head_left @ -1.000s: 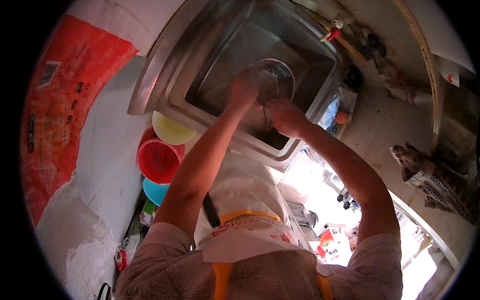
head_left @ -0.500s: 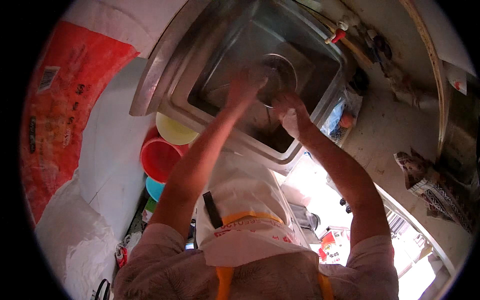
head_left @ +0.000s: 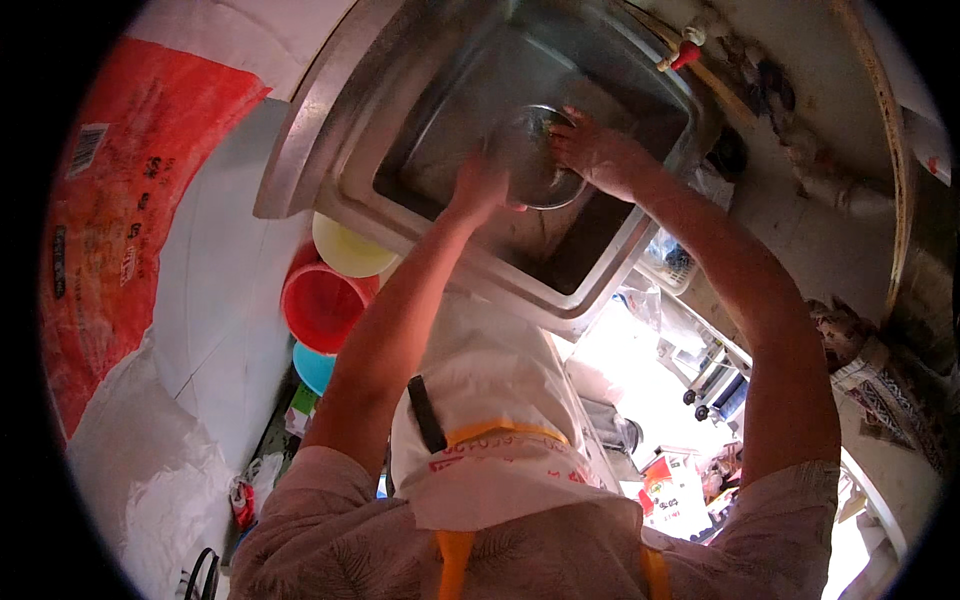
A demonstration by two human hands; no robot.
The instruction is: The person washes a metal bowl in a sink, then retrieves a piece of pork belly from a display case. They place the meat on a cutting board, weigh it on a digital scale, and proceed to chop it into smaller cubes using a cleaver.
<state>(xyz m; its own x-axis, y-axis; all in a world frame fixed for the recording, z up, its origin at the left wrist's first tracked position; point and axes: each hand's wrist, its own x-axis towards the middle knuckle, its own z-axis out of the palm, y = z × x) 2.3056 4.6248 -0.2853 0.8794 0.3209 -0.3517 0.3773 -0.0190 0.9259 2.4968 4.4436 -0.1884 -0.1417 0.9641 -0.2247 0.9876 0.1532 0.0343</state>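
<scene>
A round, shiny metal bowl (head_left: pixel 541 165) is low in the steel sink (head_left: pixel 365 205), between my two hands. My left hand (head_left: pixel 482 186) is at its left rim, thumb toward the near side; its fingertips are smeared by motion and partly lost against the dark basin. On the opposite side my right hand (head_left: pixel 603 158) grips the rim, with its fingers bent over the edge. Something small and yellowish shows inside the bowl by those fingers, too unclear to name. The bowl's underside is hidden, so I cannot tell whether it rests on the sink floor.
A tap with a red handle (head_left: pixel 686 54) juts out beyond the sink's far right corner. Left of the sink stand a yellow tub (head_left: pixel 350 248), a red bucket (head_left: pixel 318 308) and a blue container (head_left: pixel 313 370). A white basket (head_left: pixel 672 266) sits by its right side.
My right hand has moved up and outward from the bowl's near side to its right rim, fingers now spread wider. My left hand has shifted slightly down along the left side.
</scene>
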